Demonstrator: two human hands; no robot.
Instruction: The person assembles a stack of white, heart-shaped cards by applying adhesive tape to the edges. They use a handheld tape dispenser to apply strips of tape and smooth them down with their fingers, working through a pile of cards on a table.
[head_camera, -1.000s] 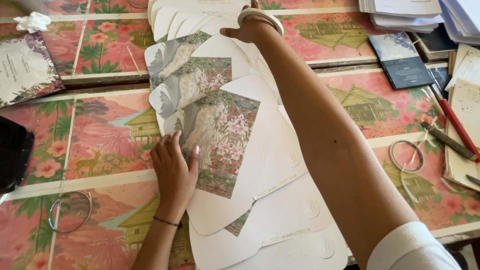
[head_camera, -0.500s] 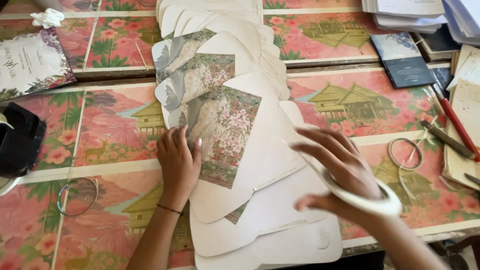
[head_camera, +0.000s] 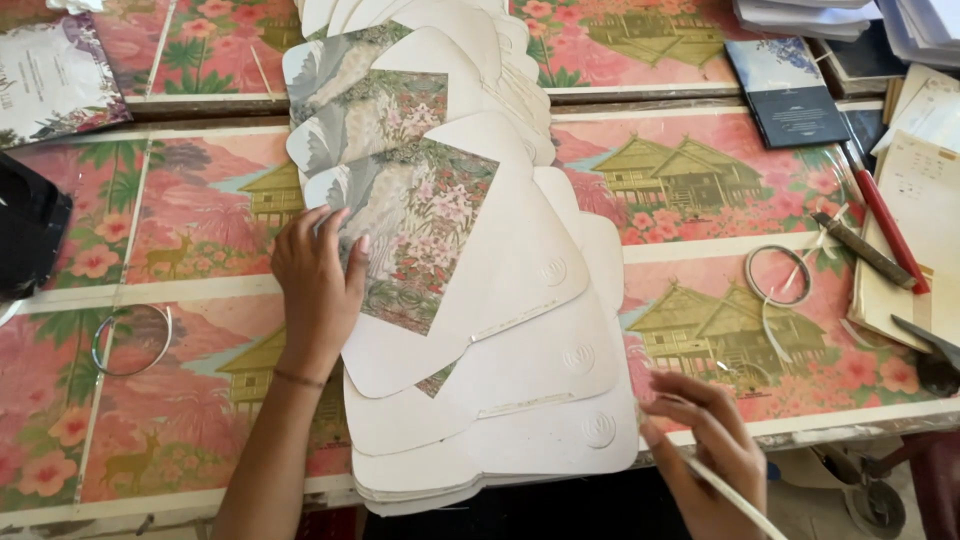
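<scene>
A long overlapping row of white die-cut card sheets (head_camera: 520, 380) runs down the middle of the table, several with a floral printed panel (head_camera: 420, 230) showing. My left hand (head_camera: 318, 285) lies flat on the left edge of the topmost printed sheet, fingers spread. My right hand (head_camera: 705, 450) is at the table's near edge, right of the stack, fingers closed around a white tape ring (head_camera: 735, 500) that runs off the bottom of the view.
The table is covered in pink floral and house-patterned sheets (head_camera: 700, 180). A thin ring (head_camera: 130, 340) lies at left, another ring (head_camera: 780, 275) at right. A dark booklet (head_camera: 790, 90), red pen (head_camera: 885, 220), paper stacks (head_camera: 910, 230) and a black object (head_camera: 30, 235) ring the edges.
My right hand came back from the far end of the row with the white ring and dropped to the near table edge. The left hand stayed on the top sheet.
</scene>
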